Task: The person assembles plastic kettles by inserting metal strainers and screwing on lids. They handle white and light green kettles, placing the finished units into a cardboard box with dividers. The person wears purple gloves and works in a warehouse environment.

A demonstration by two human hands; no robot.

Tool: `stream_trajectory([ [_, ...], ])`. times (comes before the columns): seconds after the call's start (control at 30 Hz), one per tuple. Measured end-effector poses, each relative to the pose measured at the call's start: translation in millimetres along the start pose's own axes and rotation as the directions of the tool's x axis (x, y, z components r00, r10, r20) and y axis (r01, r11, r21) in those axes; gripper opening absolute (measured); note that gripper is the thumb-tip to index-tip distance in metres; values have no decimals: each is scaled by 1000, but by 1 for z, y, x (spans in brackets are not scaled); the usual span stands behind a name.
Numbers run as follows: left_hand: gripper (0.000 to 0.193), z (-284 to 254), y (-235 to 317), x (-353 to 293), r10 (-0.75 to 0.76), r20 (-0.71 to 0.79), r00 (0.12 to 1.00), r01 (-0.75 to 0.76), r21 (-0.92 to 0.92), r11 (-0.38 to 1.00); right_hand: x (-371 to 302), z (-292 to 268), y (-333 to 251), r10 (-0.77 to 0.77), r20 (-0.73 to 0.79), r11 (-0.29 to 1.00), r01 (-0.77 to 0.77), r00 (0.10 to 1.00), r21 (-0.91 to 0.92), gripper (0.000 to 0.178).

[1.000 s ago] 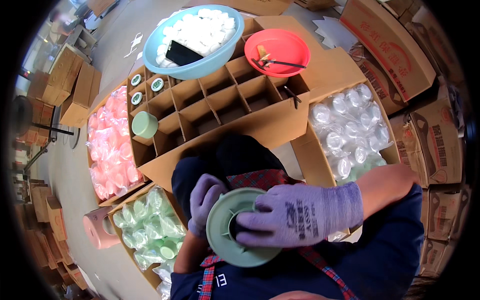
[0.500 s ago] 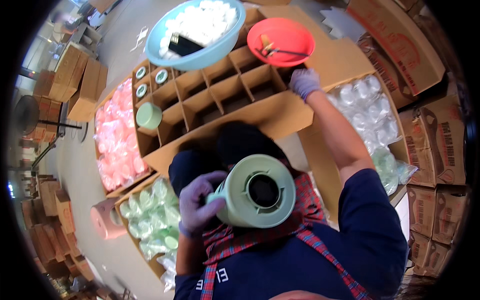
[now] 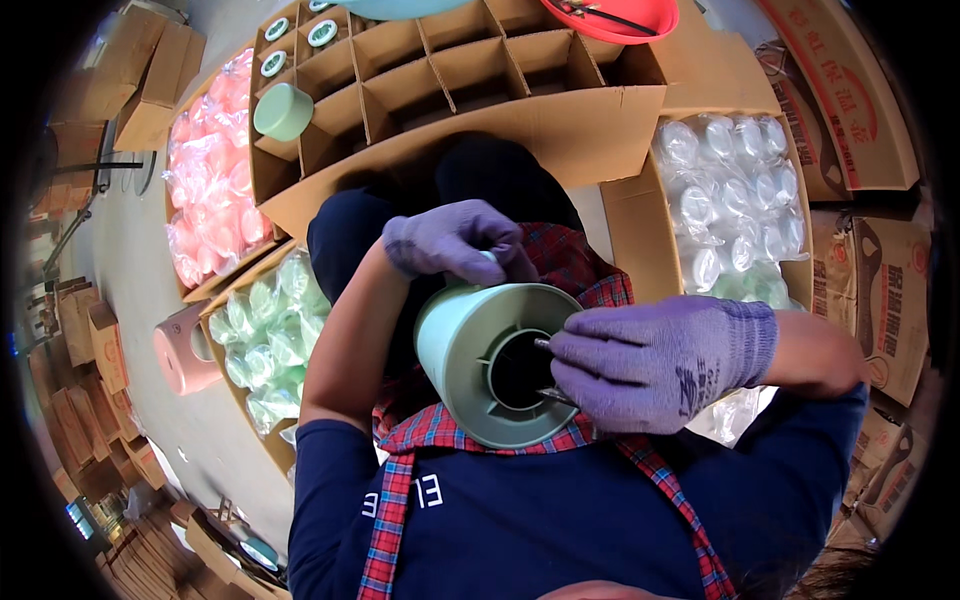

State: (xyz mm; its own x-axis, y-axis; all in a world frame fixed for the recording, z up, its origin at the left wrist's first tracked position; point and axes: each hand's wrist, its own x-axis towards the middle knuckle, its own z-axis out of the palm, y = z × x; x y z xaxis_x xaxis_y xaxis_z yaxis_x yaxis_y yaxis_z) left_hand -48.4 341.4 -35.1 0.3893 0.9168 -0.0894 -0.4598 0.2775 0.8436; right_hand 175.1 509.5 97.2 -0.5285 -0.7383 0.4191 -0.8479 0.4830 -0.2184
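Note:
A pale green jug lies in my lap with its round, open base toward me. Inside that base a ring with short ribs surrounds a dark hole. My left hand, in a purple glove, is closed on the jug's handle at the far side. My right hand, gloved alike, is at the right rim of the base with its fingers pinched together. Small shiny metallic bits show at its fingertips, beside the dark hole; what they belong to is hidden by the fingers.
Ahead stands a divided carton with a green cup at its left. A red bowl rests at its far right. Boxes of bagged pink pieces, green pieces and clear pieces flank me. A pink jug stands left.
My right hand has come back from the divided carton to the jug's base, now with something metallic. The jug has tilted and shifted slightly left. My left hand has moved to its far side.

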Motion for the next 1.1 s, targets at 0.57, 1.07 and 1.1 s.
stream_trajectory([
  [0.57,28,151,-6,-49,615,-653,442,402,757,515,-23,72,-41,773,-191,621,-661,605,422,22],
  [1.07,63,133,0,-127,630,-539,558,566,803,186,-127,69,194,926,-374,-29,-979,49,-200,40],
  [1.1,61,134,10,-123,666,-433,607,683,713,-159,-135,79,205,930,-357,7,-976,87,-220,41],
])
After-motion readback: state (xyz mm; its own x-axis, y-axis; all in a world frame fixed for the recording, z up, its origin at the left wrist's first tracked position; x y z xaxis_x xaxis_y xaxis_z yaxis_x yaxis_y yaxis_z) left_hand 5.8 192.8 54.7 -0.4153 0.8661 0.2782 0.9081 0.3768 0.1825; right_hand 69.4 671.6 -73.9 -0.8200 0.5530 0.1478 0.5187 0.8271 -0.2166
